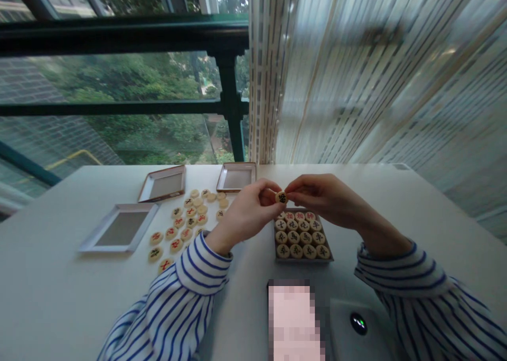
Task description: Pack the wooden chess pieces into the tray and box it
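Observation:
Between the fingertips of both hands is a round wooden xiangqi piece (pixel 281 197) with a black character, held above the far edge of a box. My left hand (pixel 253 205) pinches it from the left. My right hand (pixel 320 195) pinches it from the right with thumb and fingers. Below, the shallow box (pixel 304 262) holds rows of pieces, with red characters in the far row and black ones nearer. Left of my left hand, loose xiangqi pieces (pixel 176 245) with red, black or blank faces lie scattered on the white table (pixel 51 282); my left arm hides some.
Three shallow box parts lie at the left and back: a white one (pixel 119 206), a brown-edged one (pixel 163 196) and another (pixel 236 189). Near me are a phone with a blurred screen (pixel 295 319) and a white device (pixel 343 319) with a lit display. Window and curtain stand behind.

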{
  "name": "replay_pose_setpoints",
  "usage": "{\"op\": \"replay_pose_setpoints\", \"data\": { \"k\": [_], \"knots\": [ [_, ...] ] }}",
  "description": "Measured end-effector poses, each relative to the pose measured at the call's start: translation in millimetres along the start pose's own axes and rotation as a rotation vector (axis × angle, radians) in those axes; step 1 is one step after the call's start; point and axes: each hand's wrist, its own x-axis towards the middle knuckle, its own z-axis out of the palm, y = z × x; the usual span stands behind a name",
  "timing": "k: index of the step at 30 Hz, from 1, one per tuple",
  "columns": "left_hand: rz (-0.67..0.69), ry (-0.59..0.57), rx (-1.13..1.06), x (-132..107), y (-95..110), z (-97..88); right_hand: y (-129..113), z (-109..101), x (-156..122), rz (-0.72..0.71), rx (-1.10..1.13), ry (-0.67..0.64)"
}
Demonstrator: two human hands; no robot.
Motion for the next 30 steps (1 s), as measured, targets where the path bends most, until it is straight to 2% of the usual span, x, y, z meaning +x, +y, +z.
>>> {"op": "replay_pose_setpoints", "data": {
  "k": [3, 7, 21, 30],
  "knots": [
    [-0.076, 0.004, -0.143, 0.3, 2.5, 3.3, 2.0, 1.8, 0.0, 0.03, 0.097, 0.007],
    [-0.116, 0.035, -0.242, 0.0, 6.6, 5.5, 0.2, 1.8, -0.1, 0.053, 0.119, 0.023],
    [-0.129, 0.023, -0.276, -0.6, 3.6, 2.1, -4.7, -1.7, -3.9, 0.049, 0.114, -0.055],
    [-0.17, -0.049, -0.338, -0.4, 6.4, 0.8, -7.1, -3.5, -5.0, -0.008, -0.021, -0.063]
  ]
}}
